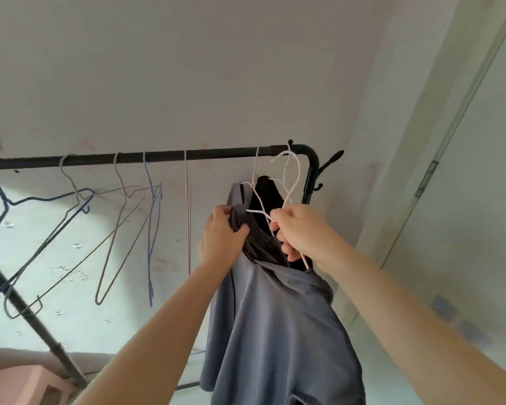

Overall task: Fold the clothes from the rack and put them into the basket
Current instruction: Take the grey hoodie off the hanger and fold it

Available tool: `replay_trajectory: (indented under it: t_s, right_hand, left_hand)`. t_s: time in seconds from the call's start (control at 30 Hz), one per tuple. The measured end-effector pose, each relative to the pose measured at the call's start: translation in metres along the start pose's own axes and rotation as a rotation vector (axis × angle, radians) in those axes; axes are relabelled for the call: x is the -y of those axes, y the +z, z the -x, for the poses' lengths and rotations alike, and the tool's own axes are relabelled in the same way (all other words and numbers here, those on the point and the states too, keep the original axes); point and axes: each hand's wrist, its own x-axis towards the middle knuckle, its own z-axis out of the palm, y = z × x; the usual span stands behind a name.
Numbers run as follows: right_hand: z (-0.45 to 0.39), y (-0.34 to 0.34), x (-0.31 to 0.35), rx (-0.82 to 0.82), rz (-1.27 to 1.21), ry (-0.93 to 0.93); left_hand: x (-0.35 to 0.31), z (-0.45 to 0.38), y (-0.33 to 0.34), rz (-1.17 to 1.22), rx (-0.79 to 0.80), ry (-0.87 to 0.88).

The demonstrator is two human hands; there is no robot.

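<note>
1. Nearest you, both of your bare forearms reach up and away from the bottom edge of the view, meeting near the centre.
2. Your left hand [221, 235] has its grip clamped on the neck edge of a grey shirt [278, 331]: thumb on the near side, fingers curled over the far side of the cloth.
3. Your right hand [297, 232], at about 3 o'clock from the left hand and just beside it, has its grip clamped on a white wire hanger [289, 182]. The hanger's lower wire runs down through the fingers and into the shirt's dark neck opening.
4. The shirt hangs from your two hands, draping down toward 6 o'clock and out of view at the bottom edge.
5. The white hanger's hook sits at 12 o'clock from your right hand, close by the right end of the black rack rail [164, 156]; whether it is on or off the rail you cannot tell from here.
6. Further along the rail, toward 9 o'clock, several empty wire hangers [120, 217] hang bare.
7. Low at 7 o'clock stands a pink stool [27, 381]. The basket is not in view.
8. Judged step: freeing the shirt from its hanger, before any folding.
9. The next move likely calls for drawing the hanger out through the neck while your left hand holds the collar, without stretching it.
</note>
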Motion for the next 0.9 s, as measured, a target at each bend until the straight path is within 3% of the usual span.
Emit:
replay_trajectory:
  t_s: [0.17, 0.3, 0.43, 0.57, 0.9]
  right_hand:
    - [0.015, -0.01, -0.02, -0.04, 0.153, 0.001]
    - [0.028, -0.022, -0.033, -0.066, 0.136, -0.019]
    - [0.034, -0.033, -0.037, -0.058, -0.103, -0.004]
    - [0.028, -0.028, -0.033, -0.061, -0.281, -0.03]
    - [-0.067, 0.015, -0.013, -0.021, -0.155, -0.038]
  left_hand:
    - [0.004, -0.005, -0.017, -0.285, -0.083, 0.052]
    - [0.02, -0.022, -0.035, -0.069, -0.083, -0.137]
    - [0.029, -0.028, -0.045, 0.033, -0.056, -0.222]
    - [0.019, -0.014, -0.043, -0.063, 0.074, -0.058]
    - [0.02, 0.042, -0.029, -0.51, 0.289, 0.199]
